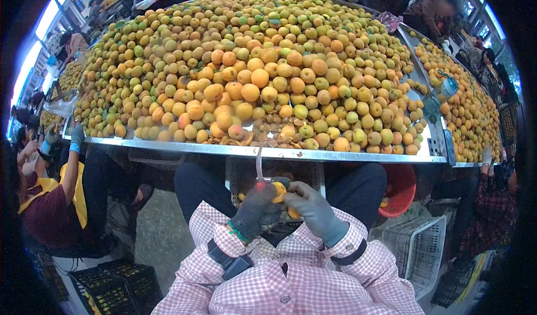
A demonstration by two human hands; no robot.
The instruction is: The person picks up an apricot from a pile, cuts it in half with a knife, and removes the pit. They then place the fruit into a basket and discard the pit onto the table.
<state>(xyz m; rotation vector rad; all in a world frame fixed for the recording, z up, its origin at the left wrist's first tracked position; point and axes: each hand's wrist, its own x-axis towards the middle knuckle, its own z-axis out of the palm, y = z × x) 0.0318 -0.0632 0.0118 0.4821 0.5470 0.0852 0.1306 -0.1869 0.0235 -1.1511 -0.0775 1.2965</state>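
Note:
In front of my lap, my left hand (253,208), in a dark glove, is closed around a small knife (259,167) whose blade points up towards the table edge. A bit of red shows at the base of the blade. Close by, a cut orange apricot (278,192) sits between the two hands. My right hand (314,207), in a grey glove, has its fingers curled against another apricot piece (293,212). How much of the fruit each hand grips is partly hidden by the fingers.
A metal-edged table (207,148) heaped with apricots (251,63) spans the front, with cut scraps near its rim. Below my hands is a crate (318,176). A red bucket (401,189) and grey crate (428,253) stand right. A bottle (444,89) lies across the divider. Co-workers sit around.

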